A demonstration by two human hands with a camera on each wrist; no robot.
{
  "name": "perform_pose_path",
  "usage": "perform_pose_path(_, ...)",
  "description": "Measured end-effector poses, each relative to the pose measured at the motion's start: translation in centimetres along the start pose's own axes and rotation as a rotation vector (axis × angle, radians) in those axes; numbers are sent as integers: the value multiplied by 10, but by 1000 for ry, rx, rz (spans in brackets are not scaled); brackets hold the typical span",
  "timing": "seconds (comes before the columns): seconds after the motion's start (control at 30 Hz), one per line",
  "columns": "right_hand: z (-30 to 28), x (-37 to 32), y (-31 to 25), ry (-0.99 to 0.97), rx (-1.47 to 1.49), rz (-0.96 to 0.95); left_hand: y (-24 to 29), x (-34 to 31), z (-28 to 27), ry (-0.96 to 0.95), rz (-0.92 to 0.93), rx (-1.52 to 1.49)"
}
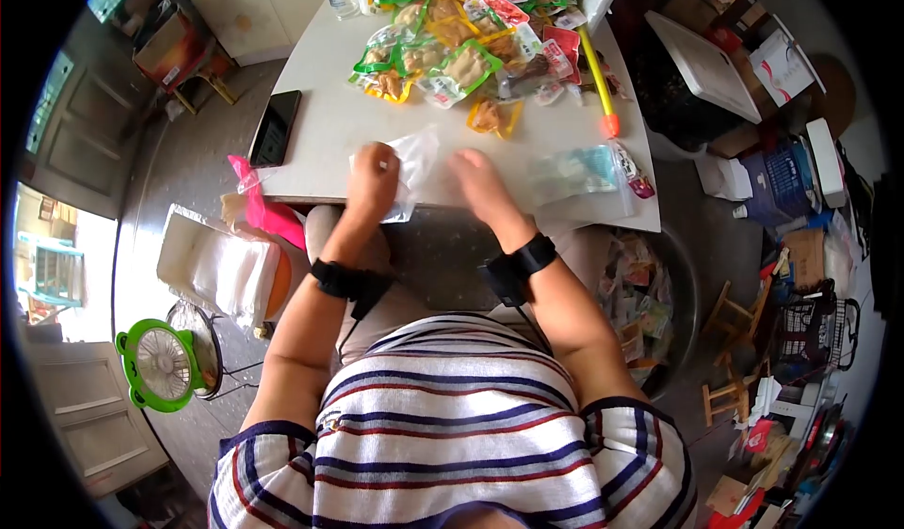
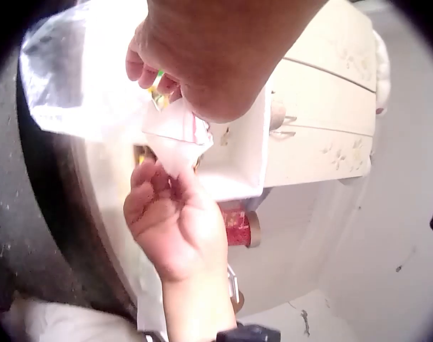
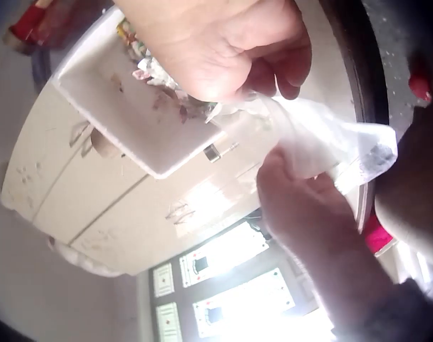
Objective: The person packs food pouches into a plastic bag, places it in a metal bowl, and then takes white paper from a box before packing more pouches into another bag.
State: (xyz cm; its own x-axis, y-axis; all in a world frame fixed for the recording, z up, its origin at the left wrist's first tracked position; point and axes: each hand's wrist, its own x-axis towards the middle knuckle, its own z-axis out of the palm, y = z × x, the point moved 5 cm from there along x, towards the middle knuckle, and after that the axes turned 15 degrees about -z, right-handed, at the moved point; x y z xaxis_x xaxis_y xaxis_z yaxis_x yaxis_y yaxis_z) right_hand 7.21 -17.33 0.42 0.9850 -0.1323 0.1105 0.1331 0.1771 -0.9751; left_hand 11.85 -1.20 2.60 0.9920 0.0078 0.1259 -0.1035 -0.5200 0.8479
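Table [image 1: 325,105]: smooth, pale, faintly glossy.
Your bag [image 1: 414,166], at the table's near edge: thin, crinkled, see-through plastic.
Packets [image 1: 468,65], on the table before you: shiny plastic film.
Your shirt [image 1: 452,406], this side of the table: matt striped cloth.
Fan [image 1: 162,357], left of the table: glossy green plastic.

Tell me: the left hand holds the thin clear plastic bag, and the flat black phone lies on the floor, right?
No, the flat black phone lies on the white table, as the head view shows. The left hand does hold the clear plastic bag.
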Motion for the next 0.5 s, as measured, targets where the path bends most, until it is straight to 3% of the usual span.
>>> perform_pose_path(0.13,25,16,-5,-22,-86,-101,71,-5,-63,414,529,369)
perform_pose_path(0.2,37,22,-5,-26,-117,-154,106,-25,-75,426,682,458)
perform_pose_path(0.3,47,22,-9,13,-229,-287,108,-30,-62,335,701,577)
perform_pose_path(0.4,40,28,7,-230,-625,-240,65,-24,-26,115,653,780)
perform_pose_path(0.43,37,24,6,-246,-669,-328,49,-24,-15,60,592,839)
perform_pose_path(0.47,29,17,10,-117,-528,-273,31,-22,-4,-5,520,891)
perform_pose_path(0.5,24,17,14,-198,-588,-235,24,-24,3,-50,472,905)
